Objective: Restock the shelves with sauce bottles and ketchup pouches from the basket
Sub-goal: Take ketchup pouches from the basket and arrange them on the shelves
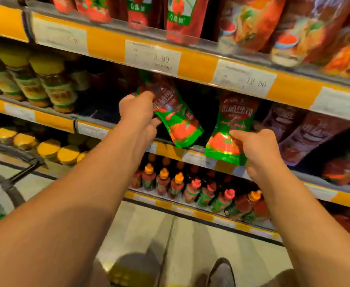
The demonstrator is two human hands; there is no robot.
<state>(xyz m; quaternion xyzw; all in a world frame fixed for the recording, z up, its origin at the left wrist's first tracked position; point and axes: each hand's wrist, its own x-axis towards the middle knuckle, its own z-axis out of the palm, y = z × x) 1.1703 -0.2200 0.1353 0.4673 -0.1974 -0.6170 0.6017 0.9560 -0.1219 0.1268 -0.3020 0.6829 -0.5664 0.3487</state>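
Note:
My left hand (137, 112) grips the top of a red-and-green ketchup pouch (178, 119), which hangs tilted in the dark gap of the middle shelf (170, 149). Just to its right stands a second pouch of the same kind (230, 131) at the shelf's front edge; my right hand (259, 150) holds its lower right side with thumb and fingers. Both arms reach up and forward from the bottom of the view. At the far left edge a dark basket handle (18, 156) shows.
Dark red pouches (306, 133) fill the same shelf to the right. Larger red pouches (180, 15) stand on the shelf above, behind price labels. Yellow-lidded jars (49, 79) are at left, orange-capped sauce bottles (190, 187) on the shelf below. Tiled floor and a shoe lie underneath.

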